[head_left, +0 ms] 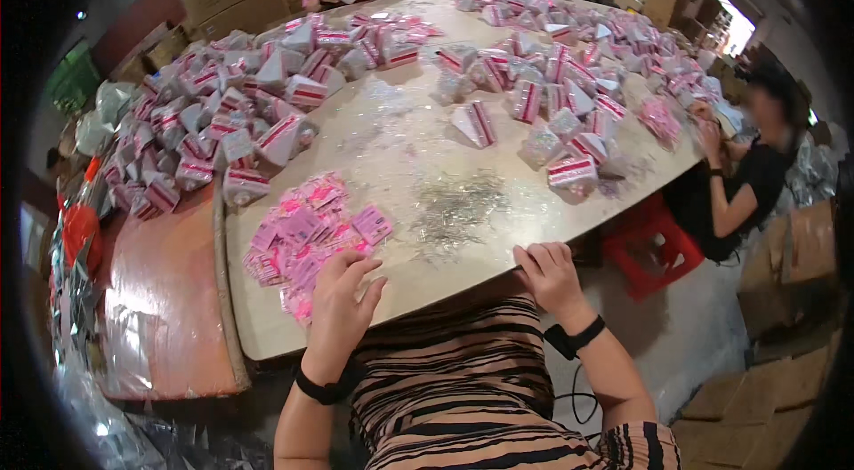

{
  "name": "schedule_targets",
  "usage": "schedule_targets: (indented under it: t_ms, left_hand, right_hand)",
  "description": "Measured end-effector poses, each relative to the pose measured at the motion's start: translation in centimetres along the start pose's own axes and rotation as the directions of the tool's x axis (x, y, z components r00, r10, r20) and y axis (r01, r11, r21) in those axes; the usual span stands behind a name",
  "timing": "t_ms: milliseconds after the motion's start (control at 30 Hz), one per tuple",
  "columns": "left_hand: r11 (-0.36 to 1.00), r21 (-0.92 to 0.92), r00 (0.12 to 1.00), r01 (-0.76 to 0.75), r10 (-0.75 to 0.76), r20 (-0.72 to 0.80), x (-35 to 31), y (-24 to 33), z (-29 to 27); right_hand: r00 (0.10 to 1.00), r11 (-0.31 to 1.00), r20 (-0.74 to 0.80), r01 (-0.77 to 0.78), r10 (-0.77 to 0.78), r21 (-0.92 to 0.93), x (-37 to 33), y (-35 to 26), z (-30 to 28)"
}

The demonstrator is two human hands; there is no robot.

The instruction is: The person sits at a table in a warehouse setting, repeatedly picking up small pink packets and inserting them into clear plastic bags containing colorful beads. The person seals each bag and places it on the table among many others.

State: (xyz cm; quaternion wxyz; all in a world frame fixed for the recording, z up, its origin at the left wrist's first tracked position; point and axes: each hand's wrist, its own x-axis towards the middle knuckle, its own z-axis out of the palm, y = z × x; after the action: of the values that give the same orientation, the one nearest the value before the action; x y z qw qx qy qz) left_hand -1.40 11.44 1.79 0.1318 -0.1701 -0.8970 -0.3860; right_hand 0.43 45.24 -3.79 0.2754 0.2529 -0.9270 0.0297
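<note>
My left hand (342,294) is at the near left of the table, its thumb and fingers apart and nothing seen between them. It touches or hovers just over the near side of a loose heap of pink printed cards (307,234); which of the two I cannot tell. At the table's near edge, my right hand (553,276) has its fingers bent over the rim, closed on it. Between the hands, farther in, lies a scattered patch of short, thin, silvery strips (458,208). A clear-wrapped white wedge-shaped pack with a pink stripe (476,123) stands beyond them.
Many similar wrapped packs (222,119) are heaped at the left, with more (569,105) at the right and far side of the pale table (356,136). A red stool (654,248) stands under the right edge. A person (747,168) sits at the right; others work across the table.
</note>
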Motion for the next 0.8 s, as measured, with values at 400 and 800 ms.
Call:
schedule_targets:
  t_ms: [400, 800]
  left_hand:
    - [0.947, 0.269, 0.985, -0.174, 0.169, 0.042, 4.2, -2.2, -1.9]
    - [0.888, 0.417, 0.958, -0.195, 0.081, 0.274, 7.7, -3.7, 0.4]
  right_hand:
    - [0.979, 0.955, -0.069, 0.203, -0.193, 0.216, 1.4, -0.1, -1.4]
    - [0.981, 0.807, -0.148, -0.012, 0.123, 0.591, 6.2, -4.3, -0.5]
